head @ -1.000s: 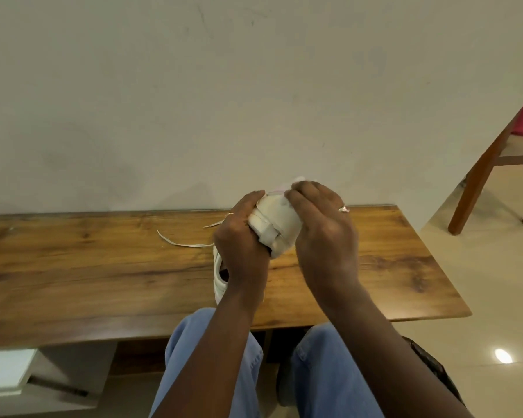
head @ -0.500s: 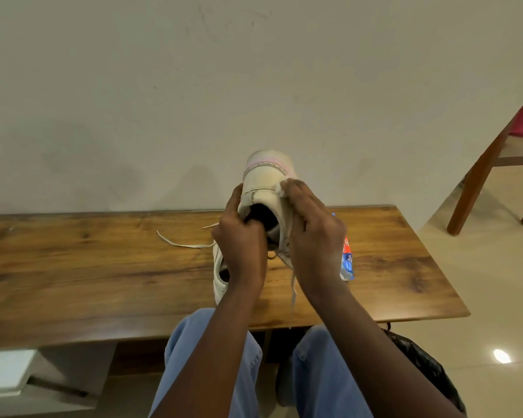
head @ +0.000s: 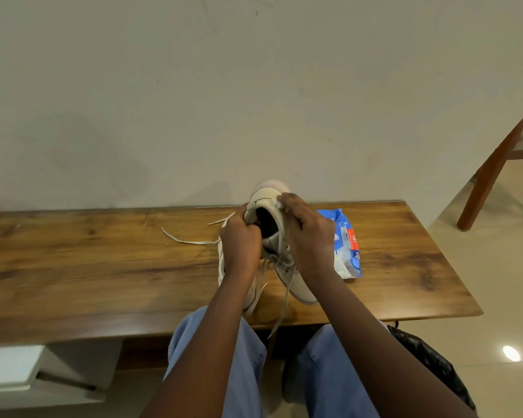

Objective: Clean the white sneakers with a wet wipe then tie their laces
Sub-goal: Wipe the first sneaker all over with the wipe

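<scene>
I hold one white sneaker (head: 267,197) above the wooden table (head: 88,267), heel up and its dark opening facing me. My left hand (head: 240,247) grips the left rim of the opening. My right hand (head: 310,236) presses a small white wet wipe (head: 280,203) against the right side of the heel collar. The loose laces (head: 280,309) hang down past the table's front edge. The second white sneaker (head: 222,267) lies on the table, mostly hidden behind my left hand, with its lace (head: 187,240) trailing left.
A blue wet-wipe pack (head: 346,245) lies on the table just right of my right hand. A plain wall stands close behind the table. A wooden chair leg (head: 492,170) is at the right. My knees in blue jeans (head: 245,366) are under the front edge.
The held sneaker has turned from sole-side towards me to opening towards me and sunk lower. My right hand slid along the collar, uncovering the blue pack.
</scene>
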